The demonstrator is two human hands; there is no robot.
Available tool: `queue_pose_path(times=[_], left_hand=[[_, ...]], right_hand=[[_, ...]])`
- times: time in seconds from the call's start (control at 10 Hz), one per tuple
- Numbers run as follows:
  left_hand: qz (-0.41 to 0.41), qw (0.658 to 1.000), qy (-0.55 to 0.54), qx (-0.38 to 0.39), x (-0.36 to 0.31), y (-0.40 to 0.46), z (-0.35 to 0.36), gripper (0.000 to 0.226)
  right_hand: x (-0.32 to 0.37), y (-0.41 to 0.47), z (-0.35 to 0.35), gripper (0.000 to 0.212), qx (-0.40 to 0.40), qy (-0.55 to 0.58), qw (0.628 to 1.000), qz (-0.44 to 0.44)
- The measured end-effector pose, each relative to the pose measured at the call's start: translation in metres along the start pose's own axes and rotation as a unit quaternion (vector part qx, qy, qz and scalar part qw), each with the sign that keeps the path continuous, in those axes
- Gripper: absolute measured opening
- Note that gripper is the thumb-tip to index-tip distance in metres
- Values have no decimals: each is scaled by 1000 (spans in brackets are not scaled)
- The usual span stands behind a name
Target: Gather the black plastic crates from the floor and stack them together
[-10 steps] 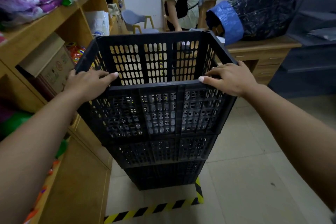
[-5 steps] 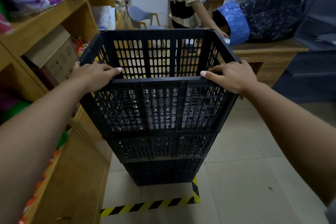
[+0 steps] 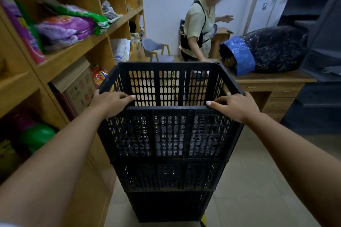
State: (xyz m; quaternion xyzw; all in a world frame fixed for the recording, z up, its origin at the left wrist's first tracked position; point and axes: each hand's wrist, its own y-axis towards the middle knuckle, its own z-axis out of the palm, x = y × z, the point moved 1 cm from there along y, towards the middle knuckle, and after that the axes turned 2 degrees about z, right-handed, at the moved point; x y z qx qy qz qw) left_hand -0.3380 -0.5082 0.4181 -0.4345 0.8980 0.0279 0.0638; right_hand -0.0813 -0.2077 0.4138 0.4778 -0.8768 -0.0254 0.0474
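Three black perforated plastic crates stand nested in one stack on the floor in front of me. The top crate (image 3: 169, 134) is empty and sits squarely in the second crate (image 3: 169, 176), which sits in the bottom crate (image 3: 168, 206). My left hand (image 3: 108, 102) grips the top crate's near left corner, fingers curled over the rim. My right hand (image 3: 234, 106) grips the near right corner the same way.
A wooden shelf unit (image 3: 77, 48) with bags and a cardboard box (image 3: 77, 88) runs close along the left. A person (image 3: 199, 27) stands behind the stack at a wooden desk (image 3: 273, 83) bearing a big black bag (image 3: 273, 48). Dark shelving (image 3: 321, 61) is at right; tiled floor (image 3: 258, 180) lies to the right.
My view has tilted upward, so the stack sits lower in the frame and more of the room shows. Both hands keep their grip on the top crate's rim. The person behind has shifted.
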Motion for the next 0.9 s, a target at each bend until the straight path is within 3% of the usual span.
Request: queue_pose_path(times=[0.2,0.3,0.4,0.5,0.6,0.7,0.9], left_hand=[[14,999,-27,-23,0,-6,3,64],[26,998,-52,-21,1,-5,0,66],[27,997,-73,-17,4,1,-4,67],[25,989,-141,-49,4,9,-25,67],[24,977,-202,-72,-1,20,-55,69],[4,955,-278,-106,-7,36,-88,89],[0,901,-424,-88,-33,44,-158,86]], right_hand=[[4,-5,2,99,4,2,999,33],[11,-11,-5,87,8,36,998,53],[20,-17,-23,92,2,138,989,60],[30,-21,-47,77,-37,239,967,81],[38,-22,-77,51,-112,262,956,75],[49,-30,-114,41,-192,284,938,44],[92,-81,-217,24,-369,351,860,-47]])
